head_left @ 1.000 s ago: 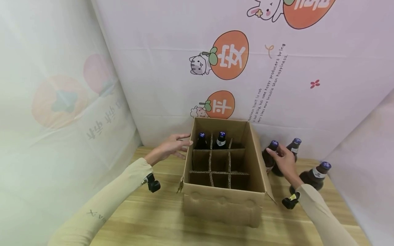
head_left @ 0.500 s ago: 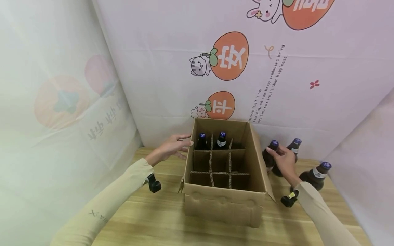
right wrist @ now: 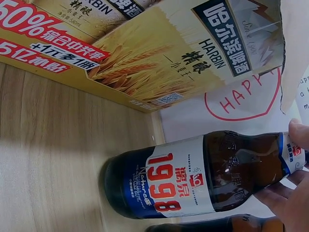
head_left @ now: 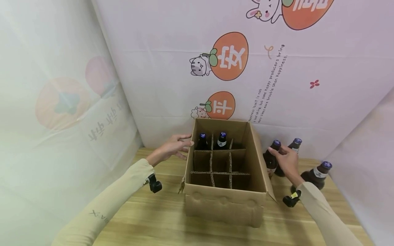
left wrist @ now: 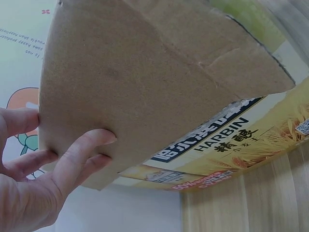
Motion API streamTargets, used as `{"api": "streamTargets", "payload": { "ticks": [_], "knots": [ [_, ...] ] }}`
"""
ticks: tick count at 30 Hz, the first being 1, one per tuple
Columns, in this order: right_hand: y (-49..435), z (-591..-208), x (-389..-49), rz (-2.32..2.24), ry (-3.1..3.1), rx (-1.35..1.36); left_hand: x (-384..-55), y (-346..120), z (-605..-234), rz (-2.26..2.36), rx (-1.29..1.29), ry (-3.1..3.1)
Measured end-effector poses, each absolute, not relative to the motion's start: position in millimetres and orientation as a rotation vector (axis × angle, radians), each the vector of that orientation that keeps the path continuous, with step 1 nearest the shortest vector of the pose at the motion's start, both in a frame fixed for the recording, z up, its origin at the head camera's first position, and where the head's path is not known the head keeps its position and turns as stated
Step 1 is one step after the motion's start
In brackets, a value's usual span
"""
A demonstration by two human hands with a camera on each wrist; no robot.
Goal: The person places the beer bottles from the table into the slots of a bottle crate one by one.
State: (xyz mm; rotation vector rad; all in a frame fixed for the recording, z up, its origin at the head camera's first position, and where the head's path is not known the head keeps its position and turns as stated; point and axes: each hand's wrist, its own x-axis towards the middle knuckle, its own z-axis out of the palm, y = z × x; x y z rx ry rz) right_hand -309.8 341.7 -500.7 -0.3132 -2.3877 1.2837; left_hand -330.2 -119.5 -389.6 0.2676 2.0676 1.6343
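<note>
In the head view a cardboard box [head_left: 224, 194] with dividers stands mid-table, two blue-capped beer bottles [head_left: 221, 141] in its far cells. My left hand [head_left: 172, 147] is at the box's left side, fingers spread; the left wrist view has its fingertips touching the box's brown flap [left wrist: 145, 72]. At the box's right, my right hand [head_left: 287, 160] grips a brown beer bottle [right wrist: 231, 169] by the neck, thumb on one side and fingers on the other. That bottle has a white and blue label and appears upright, close to the box wall.
Two more beer bottles stand right of the box: one behind my right hand [head_left: 296, 143], one nearer the right wall [head_left: 317, 176]. A wooden table [head_left: 147, 222] lies under everything. Printed white sheets [head_left: 166, 85] hang behind and at the sides.
My right hand and the bottle it grips have shifted slightly to the right over the last half second. My left hand stays at the box's left side.
</note>
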Motion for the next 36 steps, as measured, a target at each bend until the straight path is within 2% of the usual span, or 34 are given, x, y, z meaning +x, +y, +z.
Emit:
{"api": "streamTargets", "payload": {
  "ticks": [11,36],
  "knots": [
    [345,-486,-304,1.232,-2.371,-0.316,-331,-118,-389,1.64,0.278,2.059],
    [340,-425,-281,1.329,-2.468,-0.326,-329,-119,-390,1.642,0.282,2.066]
  ]
}}
